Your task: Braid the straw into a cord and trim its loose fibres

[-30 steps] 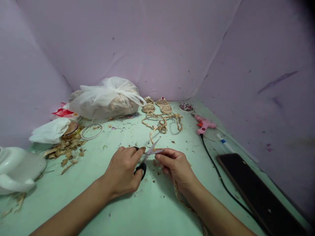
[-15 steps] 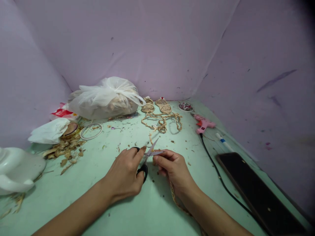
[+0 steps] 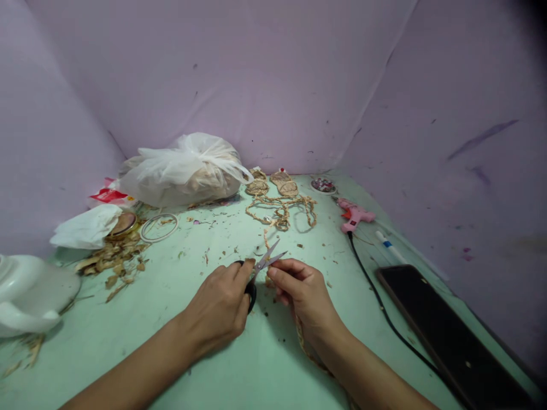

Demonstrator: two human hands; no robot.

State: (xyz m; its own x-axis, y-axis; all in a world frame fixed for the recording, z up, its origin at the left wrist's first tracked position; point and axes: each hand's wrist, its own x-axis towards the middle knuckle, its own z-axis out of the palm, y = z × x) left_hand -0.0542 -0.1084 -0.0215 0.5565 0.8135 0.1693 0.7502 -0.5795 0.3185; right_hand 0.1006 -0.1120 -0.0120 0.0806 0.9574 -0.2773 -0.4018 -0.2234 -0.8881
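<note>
On the worktop (image 3: 239, 373), a white bag (image 3: 183, 173) sits far left and a phone (image 3: 448, 336) lies near right. Between them, the left hand (image 3: 222, 299) holds scissors (image 3: 259, 266), blades parted; the right hand (image 3: 303, 290) pinches a braid (image 3: 301, 340) beside the blades. More braid lies tangled farther off.

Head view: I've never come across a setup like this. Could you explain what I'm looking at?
There is no machine here, just a person's two bare hands. The camera is worn on the head, looking forward and down. The left hand holds scissors with their blades apart. The right hand pinches a braided cord beside the blades. On the green table, a white plastic bag and dry brown scraps lie on the left. Woven pieces lie at the back, and a pink glue gun on the right.
</note>
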